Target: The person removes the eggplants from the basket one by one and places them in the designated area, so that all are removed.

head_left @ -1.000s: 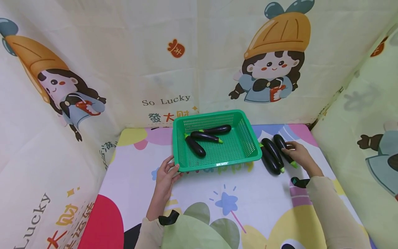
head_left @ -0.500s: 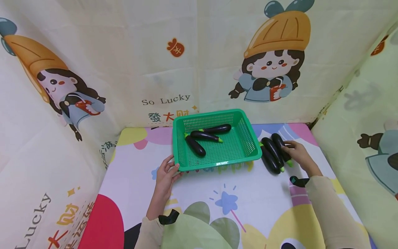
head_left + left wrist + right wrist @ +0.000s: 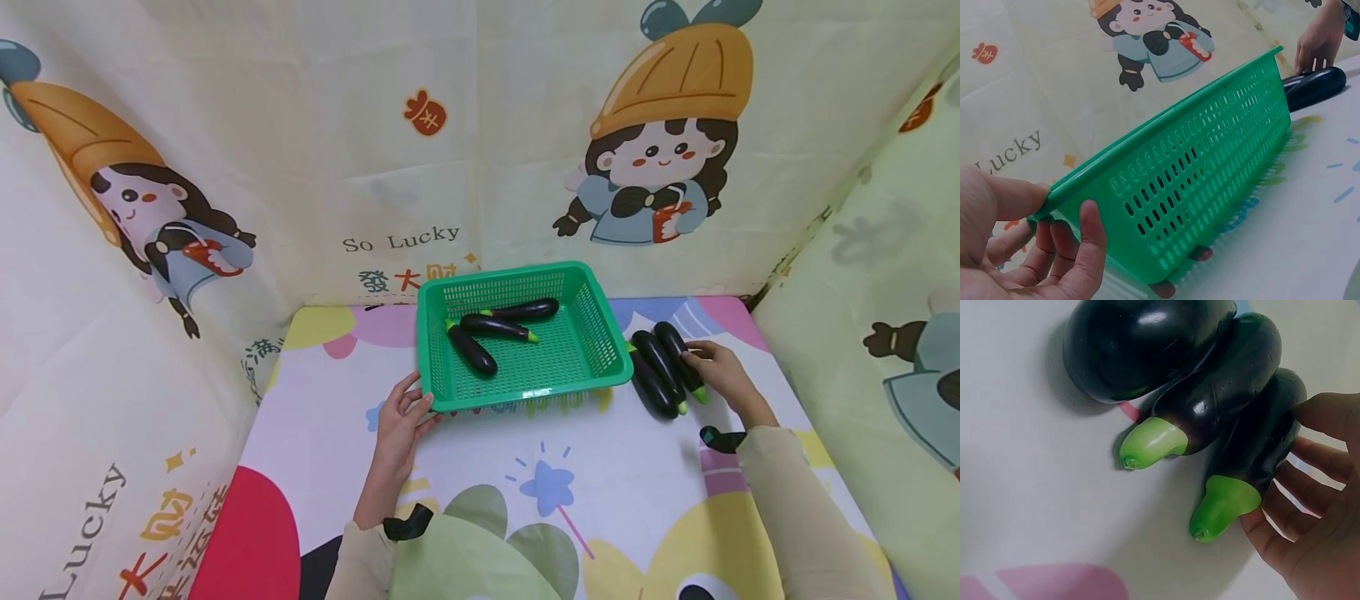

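Observation:
A green plastic basket [image 3: 551,379] stands at the back of the table, with three eggplants [image 3: 471,350] lying inside. My left hand [image 3: 400,425] holds its near left corner; in the left wrist view the thumb lies on the rim and the fingers sit below it. To the right of the basket, three more eggplants [image 3: 651,385] lie side by side on the table. My right hand [image 3: 722,372] touches the rightmost eggplant [image 3: 1260,440], its thumb at the upper side and its fingers stretched along the outer side. Their green stem ends face me on two of these.
A patterned cloth [image 3: 480,467] covers the table. Cloth walls with cartoon prints [image 3: 652,183] close it in at the back and both sides, and the basket stands near the back wall. Black straps [image 3: 408,525] are around both wrists.
The rightmost eggplant has shifted left against its neighbour, with my right hand at its side. In the last half second nothing has clearly moved; my left hand stays at the basket corner.

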